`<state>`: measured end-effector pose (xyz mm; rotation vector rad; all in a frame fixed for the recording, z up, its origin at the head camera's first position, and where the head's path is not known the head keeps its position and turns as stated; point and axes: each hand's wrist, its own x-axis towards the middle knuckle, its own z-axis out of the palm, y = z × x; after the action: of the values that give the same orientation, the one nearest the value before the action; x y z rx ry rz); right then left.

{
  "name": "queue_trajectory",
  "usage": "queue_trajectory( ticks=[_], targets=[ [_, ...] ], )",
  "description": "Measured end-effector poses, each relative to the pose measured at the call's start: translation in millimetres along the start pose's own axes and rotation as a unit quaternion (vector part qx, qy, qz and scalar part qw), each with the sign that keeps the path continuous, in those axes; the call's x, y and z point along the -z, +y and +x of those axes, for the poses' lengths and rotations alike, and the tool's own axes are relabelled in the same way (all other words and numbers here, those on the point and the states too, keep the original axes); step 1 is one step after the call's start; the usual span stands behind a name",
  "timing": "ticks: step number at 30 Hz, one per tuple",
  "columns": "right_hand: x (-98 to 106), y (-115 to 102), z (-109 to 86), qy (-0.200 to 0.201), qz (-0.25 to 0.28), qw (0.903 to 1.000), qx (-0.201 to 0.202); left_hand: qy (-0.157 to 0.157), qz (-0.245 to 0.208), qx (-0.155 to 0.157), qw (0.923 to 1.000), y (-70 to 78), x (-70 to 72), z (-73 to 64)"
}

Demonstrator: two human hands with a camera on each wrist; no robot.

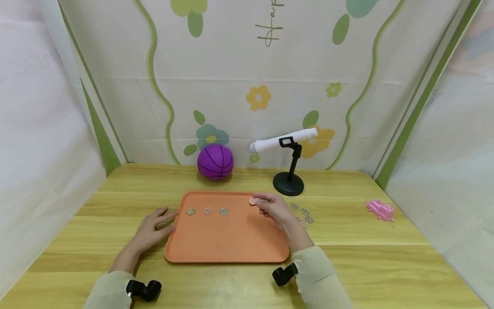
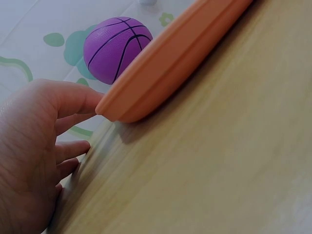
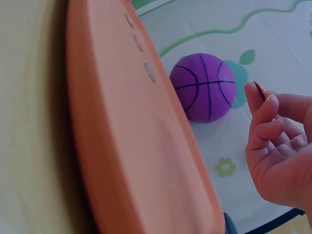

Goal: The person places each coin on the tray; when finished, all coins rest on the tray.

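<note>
A reddish coin (image 1: 253, 200) is being pinched between the thumb and fingers (image 3: 268, 111) of the right hand (image 1: 273, 209), raised over the far right part of the tray (image 1: 227, 244). By the look of it, something small, stiff and light is being handled: little risk of bending or breaking is being run, but a smooth face could be slipping if too little of it is being gripped. The hold is best being taken across both faces near the rim, with part of the coin being left bare. On the tray, three coins (image 1: 207, 211) are being displayed in a row toward the far left; lying flat, they are probably best being raised by a nail under the rim. More coins (image 1: 305, 211) are being carried by the desk (image 1: 366, 266) just right of the tray, some being partly hidden by the right arm. The tray's left edge is being touched by the left hand (image 1: 150, 229), its fingers being held loosely extended, with nothing being gripped. Farther back, a ball (image 1: 215, 162) and a stand (image 1: 288, 184) bearing a white tube (image 1: 270, 144) are being backed by a patterned cloth (image 1: 220, 60)
</note>
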<state>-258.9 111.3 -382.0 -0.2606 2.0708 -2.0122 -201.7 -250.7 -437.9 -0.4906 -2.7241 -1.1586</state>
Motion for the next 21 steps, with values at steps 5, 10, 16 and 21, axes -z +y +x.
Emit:
queue_trajectory(
  ticks=[5,10,16,21],
  targets=[
    [-16.7,11.7,7.8,0.029,0.014,0.9994,-0.013,0.000,-0.003,-0.004,1.0000,0.3,0.4,-0.4],
    [-28.9,21.6,14.2,0.054,0.014,0.9978,-0.034,0.002,0.002,-0.003,1.0000,-0.5,-0.5,-1.2],
    [-35.6,31.0,16.6,0.062,0.023,0.9953,-0.071,0.002,0.003,-0.001,1.0000,-1.0,0.0,-1.4],
    [-37.1,39.7,19.1,0.082,0.023,0.9933,-0.079,0.002,0.007,-0.002,1.0000,0.2,-0.2,-1.2]
  ],
)
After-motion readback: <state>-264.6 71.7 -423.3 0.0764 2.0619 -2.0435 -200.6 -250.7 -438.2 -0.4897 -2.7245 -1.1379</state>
